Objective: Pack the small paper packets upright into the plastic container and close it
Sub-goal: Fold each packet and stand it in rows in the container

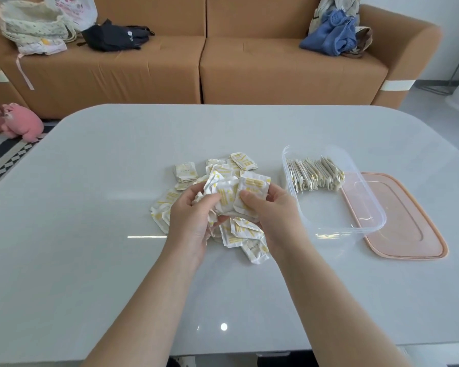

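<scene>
While both hands met over the heap, the record stood as follows.

Item: small paper packets, white with yellow print. One bunch (pixel 236 193) was held above the worktop (pixel 90 207); the rest lay in a loose pile (pixel 240 235) beneath and around the hands.

Left hand (pixel 194 215): fingers curled round the bunch from the left.

Right hand (pixel 272 207): thumb on the front face, fingers behind, pinching the bunch from the right.

Item: clear plastic container (pixel 378 207), just right of the pile, open. One row of packets (pixel 316 173) stood on edge along its far side; the near half was bare.

Item: pink lid (pixel 408 221), flat on the worktop at the container's right side. Whether it was tucked beneath or only beside could not be told.

Handling, by judgement: the packets looked light, thin, soft-sided and crinkly. They seemed apt to fan out and slide past one another when gathered, and were not fragile, though a hard squeeze would likely crease them. They would best be taken as a squared stack, pinched across the flat faces near the middle, then lowered on edge against the standing row.
</scene>
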The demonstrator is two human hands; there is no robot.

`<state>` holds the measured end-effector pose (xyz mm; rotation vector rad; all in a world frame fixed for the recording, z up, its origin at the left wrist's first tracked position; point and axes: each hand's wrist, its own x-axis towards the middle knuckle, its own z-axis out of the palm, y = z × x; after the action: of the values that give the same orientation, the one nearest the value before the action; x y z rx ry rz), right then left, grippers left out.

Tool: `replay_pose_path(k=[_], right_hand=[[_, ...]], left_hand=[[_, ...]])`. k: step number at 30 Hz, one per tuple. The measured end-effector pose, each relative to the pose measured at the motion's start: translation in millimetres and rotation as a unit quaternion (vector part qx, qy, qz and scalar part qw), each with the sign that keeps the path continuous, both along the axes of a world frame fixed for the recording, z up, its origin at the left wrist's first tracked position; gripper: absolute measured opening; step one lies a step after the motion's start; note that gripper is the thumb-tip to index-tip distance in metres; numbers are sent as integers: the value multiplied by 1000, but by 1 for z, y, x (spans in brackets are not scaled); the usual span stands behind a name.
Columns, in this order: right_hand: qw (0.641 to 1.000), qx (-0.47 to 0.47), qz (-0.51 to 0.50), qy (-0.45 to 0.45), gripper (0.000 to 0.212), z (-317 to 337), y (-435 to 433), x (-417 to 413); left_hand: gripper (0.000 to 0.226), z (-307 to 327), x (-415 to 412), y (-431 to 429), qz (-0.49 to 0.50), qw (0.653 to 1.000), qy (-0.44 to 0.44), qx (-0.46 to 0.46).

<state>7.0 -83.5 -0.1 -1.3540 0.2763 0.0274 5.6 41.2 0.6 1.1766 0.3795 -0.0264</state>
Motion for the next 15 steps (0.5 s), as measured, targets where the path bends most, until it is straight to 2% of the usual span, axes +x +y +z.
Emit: replay_pose_path(k=[9,15], right_hand=[[993,13,90,71,12,1,1,0],[982,110,106,109,7,-3,5,1]], left_hand=[[19,3,2,5,69,995,-29,-69],[18,6,1,7,81,991,-57,-85]])
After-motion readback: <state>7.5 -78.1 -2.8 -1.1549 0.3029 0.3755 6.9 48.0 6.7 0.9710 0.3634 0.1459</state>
